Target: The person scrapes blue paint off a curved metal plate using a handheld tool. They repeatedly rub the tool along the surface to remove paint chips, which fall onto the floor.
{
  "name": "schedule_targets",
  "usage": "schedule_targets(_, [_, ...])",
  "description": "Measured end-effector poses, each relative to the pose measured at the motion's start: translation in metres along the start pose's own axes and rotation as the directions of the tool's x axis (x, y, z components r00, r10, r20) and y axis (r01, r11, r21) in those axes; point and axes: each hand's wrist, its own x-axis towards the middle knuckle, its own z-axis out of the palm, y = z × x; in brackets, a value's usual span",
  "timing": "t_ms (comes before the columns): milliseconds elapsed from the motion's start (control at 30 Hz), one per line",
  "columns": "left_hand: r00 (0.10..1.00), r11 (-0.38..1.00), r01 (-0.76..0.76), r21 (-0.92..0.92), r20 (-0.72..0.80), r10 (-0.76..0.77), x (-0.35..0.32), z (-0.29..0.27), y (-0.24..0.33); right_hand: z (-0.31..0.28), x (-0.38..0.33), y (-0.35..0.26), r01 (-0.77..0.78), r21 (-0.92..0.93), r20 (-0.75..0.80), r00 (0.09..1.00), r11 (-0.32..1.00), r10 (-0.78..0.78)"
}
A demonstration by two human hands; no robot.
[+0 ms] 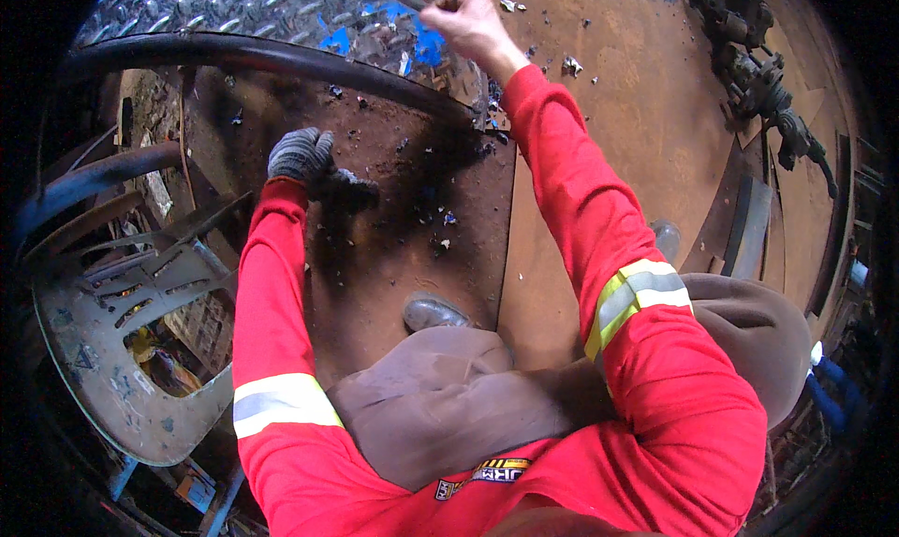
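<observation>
My right hand, bare, is raised at the top centre with its fingers pinched together. It is at the right end of a diamond-patterned metal plate, beside peeling blue patches. What the pinch holds is too small to make out. My left hand wears a grey knitted glove and is curled closed below the plate's dark rounded edge. A dark shape with a greyish tip lies against its fingers, partly in shadow; I cannot tell what it is.
A worn grey plastic chair lies at the left, near a blue metal tube. Greasy machine parts stand at the far right. Small scraps litter the brown sheets on the ground. My shoe shows below.
</observation>
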Motion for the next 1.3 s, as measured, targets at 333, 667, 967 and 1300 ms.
schedule_targets(333, [0.998, 1.0, 0.012, -0.01, 0.055, -0.011, -0.002, -0.007, 0.0, -0.022, -0.019, 0.029, -0.191, -0.028, -0.143, 0.972, 0.981, 0.185])
schedule_targets(667, [0.999, 1.0, 0.003, -0.005, 0.036, -0.003, -0.002, -0.005, 0.002, 0.01, -0.018, 0.029, -0.079, -0.398, -0.24, 0.971, 0.914, -0.02])
schedule_targets(967, [0.999, 0.999, -0.039, 0.009, 0.031, 0.039, 0.001, -0.001, 0.004, 0.015, -0.015, 0.014, -0.108, -0.493, -0.235, 0.972, 0.863, -0.013])
schedule_targets(1300, [0.999, 1.0, -0.022, 0.016, -0.027, 0.022, -0.002, 0.002, -0.002, 0.0, -0.008, 0.014, -0.264, -0.142, -0.183, 0.954, 0.954, 0.237])
